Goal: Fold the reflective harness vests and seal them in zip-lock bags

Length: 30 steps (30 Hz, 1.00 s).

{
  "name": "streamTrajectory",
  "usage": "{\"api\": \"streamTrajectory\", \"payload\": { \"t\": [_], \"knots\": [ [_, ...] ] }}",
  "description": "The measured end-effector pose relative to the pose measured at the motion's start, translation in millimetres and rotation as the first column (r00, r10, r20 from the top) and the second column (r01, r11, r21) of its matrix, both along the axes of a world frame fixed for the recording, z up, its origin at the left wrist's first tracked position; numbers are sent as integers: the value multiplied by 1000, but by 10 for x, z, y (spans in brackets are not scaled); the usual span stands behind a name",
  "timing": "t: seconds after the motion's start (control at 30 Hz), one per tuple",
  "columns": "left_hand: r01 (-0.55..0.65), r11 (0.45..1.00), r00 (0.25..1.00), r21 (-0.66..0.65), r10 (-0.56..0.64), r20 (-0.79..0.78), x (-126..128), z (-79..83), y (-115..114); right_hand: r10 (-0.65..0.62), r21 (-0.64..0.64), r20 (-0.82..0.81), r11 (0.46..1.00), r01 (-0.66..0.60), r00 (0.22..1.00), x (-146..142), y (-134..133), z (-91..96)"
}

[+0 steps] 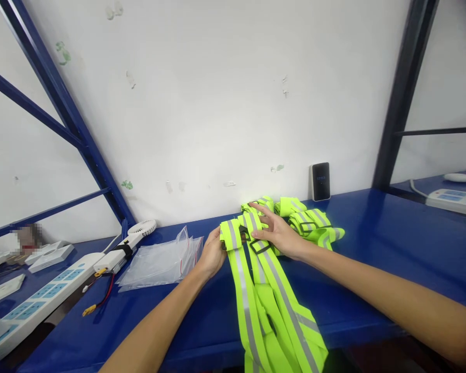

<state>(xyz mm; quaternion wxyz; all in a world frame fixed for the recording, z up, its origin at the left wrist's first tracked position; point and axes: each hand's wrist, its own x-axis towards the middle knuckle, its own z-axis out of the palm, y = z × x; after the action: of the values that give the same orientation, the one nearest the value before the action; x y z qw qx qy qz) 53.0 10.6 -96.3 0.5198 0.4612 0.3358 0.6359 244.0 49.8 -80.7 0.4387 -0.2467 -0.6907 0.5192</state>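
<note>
straps (266, 298) in reflective neon yellow, seemingly part-rolled: left hand (213, 252) pinches one coil (230, 234), right hand (277, 233) grips the next; loose lengths (245, 300) (not yet rolled) trail off the blue table (396, 254), rolled bundles (312, 218) behind.

1. Safety-vest straps (244, 290): center, running over the front edge of the surface (392, 259).
2. Strap rolls (314, 220): behind, on the surface, before the wall (233, 103).
3. Plastic bags (155, 264): left of the straps.
4. Handheld fan (142, 228): left rear of the bags.
5. Display device (320, 181): right of the rolls, rearward.
</note>
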Motion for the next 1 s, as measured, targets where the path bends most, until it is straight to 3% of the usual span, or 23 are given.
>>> {"api": "streamTrajectory", "payload": {
  "t": [0.27,0.47,0.7,0.83,1.0],
  "knots": [
    [196,980,978,27,-197,62,16,109,-120,-63,-25,-101,998,61,993,-44,1,11],
    [132,991,976,36,-124,-180,28,50,-71,-177,-53,-113,984,172,978,-42,10,13],
    [55,998,951,-17,-57,-305,-74,-107,8,68,-274,-161,955,-111,985,-73,40,-102],
    [44,999,951,12,-38,-308,-59,-189,15,12,-138,-20,990,-14,1000,-80,-11,-104],
    [4,995,964,103,24,-266,-45,-163,-3,-62,-21,73,998,64,995,-57,-12,-88]
  ]
}}
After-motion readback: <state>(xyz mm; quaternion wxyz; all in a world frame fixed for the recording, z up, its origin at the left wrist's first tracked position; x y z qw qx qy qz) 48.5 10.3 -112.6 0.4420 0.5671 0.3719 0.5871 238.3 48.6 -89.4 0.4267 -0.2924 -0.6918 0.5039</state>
